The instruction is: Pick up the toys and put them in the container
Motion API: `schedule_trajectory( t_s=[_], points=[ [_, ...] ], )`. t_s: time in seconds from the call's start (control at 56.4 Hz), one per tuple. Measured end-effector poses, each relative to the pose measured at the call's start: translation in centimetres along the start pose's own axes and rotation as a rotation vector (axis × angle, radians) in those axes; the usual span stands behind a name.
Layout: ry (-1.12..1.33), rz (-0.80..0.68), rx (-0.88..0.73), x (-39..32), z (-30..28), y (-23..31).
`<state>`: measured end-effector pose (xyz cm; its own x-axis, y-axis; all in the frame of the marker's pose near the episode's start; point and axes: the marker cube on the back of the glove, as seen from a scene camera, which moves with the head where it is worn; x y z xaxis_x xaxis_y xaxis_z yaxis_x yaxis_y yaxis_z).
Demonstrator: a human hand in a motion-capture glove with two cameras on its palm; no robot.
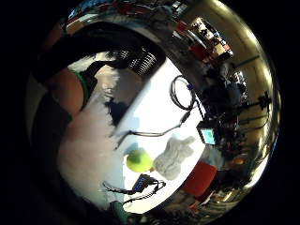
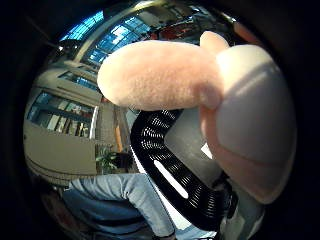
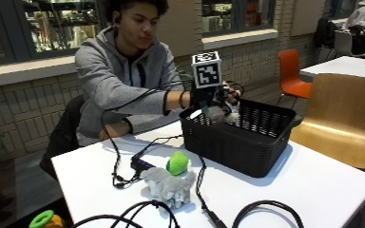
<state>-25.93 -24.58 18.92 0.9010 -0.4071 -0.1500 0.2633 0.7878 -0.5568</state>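
Outside view, centre frame: the gloved right hand (image 3: 215,100) hangs over the black basket (image 3: 245,137), fingers curled around a pale plush toy (image 3: 220,113) above its near rim. Lower left, a grey plush (image 3: 168,186) and green toy (image 3: 178,163) sit on the white table (image 3: 309,190). Thumb-side view: the pink plush fills the upper right, basket below.

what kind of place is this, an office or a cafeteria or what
Probably a shared indoor space such as a campus lounge or cafeteria, not a home: several white tables, orange and wooden chairs, a brick wall with big windows. The black basket sits on one table.
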Motion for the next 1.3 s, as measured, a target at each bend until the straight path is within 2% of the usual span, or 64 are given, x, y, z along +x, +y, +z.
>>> schedule_trajectory(
  t_s=[0.124,0.266,0.426,0.586,0.692,0.852,0.94,1.082,1.295],
  points=[
    [0.005,-0.033,-0.06,-2.0,1.4,-1.6],
    [0.031,-0.009,-0.212,-2.4,2.1,-1.4],
    [0.064,-0.019,-0.194,-1.7,1.1,-0.1],
    [0.024,0.088,-0.099,1.8,-1.9,2.2],
    [0.057,0.228,-0.056,7.1,-4.1,6.0],
    [0.082,0.471,-0.115,15.0,-4.9,11.7],
    [0.08,0.574,-0.147,18.5,-3.1,14.7],
    [0.035,0.75,-0.23,20.8,2.9,18.0],
    [-0.155,0.845,-0.23,23.9,8.0,18.4]
  ],
)
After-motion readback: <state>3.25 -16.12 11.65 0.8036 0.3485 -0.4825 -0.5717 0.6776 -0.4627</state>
